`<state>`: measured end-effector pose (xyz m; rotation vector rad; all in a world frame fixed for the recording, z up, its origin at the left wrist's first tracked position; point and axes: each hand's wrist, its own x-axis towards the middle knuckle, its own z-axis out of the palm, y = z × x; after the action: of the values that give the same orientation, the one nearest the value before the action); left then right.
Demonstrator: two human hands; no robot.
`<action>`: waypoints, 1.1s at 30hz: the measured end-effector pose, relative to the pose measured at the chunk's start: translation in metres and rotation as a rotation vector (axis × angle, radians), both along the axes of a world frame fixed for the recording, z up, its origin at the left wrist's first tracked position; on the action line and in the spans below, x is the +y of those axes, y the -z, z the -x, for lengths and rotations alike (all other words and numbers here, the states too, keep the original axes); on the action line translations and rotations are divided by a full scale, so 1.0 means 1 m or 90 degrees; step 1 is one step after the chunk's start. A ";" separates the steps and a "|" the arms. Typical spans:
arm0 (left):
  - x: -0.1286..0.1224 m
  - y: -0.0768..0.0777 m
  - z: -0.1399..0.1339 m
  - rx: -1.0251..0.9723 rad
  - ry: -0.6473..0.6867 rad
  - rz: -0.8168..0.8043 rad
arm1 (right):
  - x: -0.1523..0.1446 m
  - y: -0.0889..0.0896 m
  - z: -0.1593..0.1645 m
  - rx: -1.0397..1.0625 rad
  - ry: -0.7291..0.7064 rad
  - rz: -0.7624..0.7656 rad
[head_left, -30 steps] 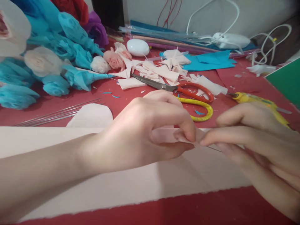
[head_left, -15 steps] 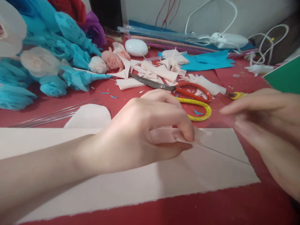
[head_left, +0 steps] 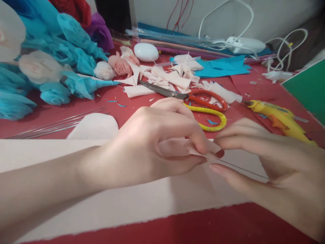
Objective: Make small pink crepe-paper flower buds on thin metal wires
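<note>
My left hand [head_left: 152, 142] is closed, its thumb and index finger pinching a small strip of pale pink crepe paper [head_left: 175, 147] gathered at the end of a thin wire [head_left: 243, 168]. The wire runs out to the right, through the gap of my right hand [head_left: 269, 162]. That hand has its thumb and fingers apart around the paper's right end; a fingertip is very near the paper, and whether it touches I cannot tell. Beneath both hands lies a long pale pink paper sheet [head_left: 142, 203]. Scissors [head_left: 188, 96] with red and yellow handles lie just beyond my left hand.
A yellow glue gun [head_left: 281, 118] lies at the right beside a green board [head_left: 309, 88]. Blue paper flowers [head_left: 56, 93] fill the left back. Pale paper scraps [head_left: 172, 76], a white oval object [head_left: 146, 52], thin metal rods [head_left: 61, 122] and a white cable [head_left: 289, 47] lie around.
My right hand has come left and down, away from the glue gun, to the paper's end on the wire. My left hand keeps its pinch in nearly the same place.
</note>
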<state>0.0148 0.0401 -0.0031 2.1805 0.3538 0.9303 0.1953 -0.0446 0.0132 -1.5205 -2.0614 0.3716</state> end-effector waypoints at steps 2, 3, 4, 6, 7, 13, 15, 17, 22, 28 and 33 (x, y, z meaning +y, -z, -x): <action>0.000 -0.001 0.000 -0.002 0.010 0.002 | 0.001 0.000 0.001 0.008 -0.010 -0.011; 0.000 -0.001 0.001 0.004 0.011 0.005 | 0.001 0.000 0.002 0.011 -0.014 -0.019; 0.000 -0.001 0.001 0.001 0.010 0.007 | 0.001 0.000 0.002 0.012 -0.017 -0.024; 0.000 -0.001 0.001 0.000 0.011 0.010 | 0.000 0.000 0.003 0.005 -0.023 -0.033; 0.000 -0.001 0.001 -0.001 0.011 0.011 | 0.000 0.000 0.003 -0.002 -0.022 -0.035; 0.000 0.000 -0.001 0.005 0.003 0.004 | -0.001 0.002 0.006 -0.013 -0.009 -0.069; 0.000 0.000 -0.001 0.011 0.001 0.004 | 0.000 0.002 0.008 -0.020 -0.019 -0.091; -0.001 0.000 0.000 0.010 -0.007 -0.004 | 0.000 0.002 0.009 -0.031 -0.025 -0.109; 0.000 -0.001 -0.001 0.004 -0.001 -0.030 | -0.006 0.003 0.009 -0.055 -0.025 -0.139; 0.000 -0.002 -0.002 0.014 -0.004 -0.048 | -0.006 0.001 0.010 -0.065 -0.029 -0.171; -0.001 -0.001 -0.001 0.025 -0.036 -0.033 | -0.006 -0.001 0.010 -0.081 -0.032 -0.172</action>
<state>0.0154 0.0390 -0.0018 2.2487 0.4171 0.9374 0.1854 -0.0504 0.0144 -1.3611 -2.1490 0.0119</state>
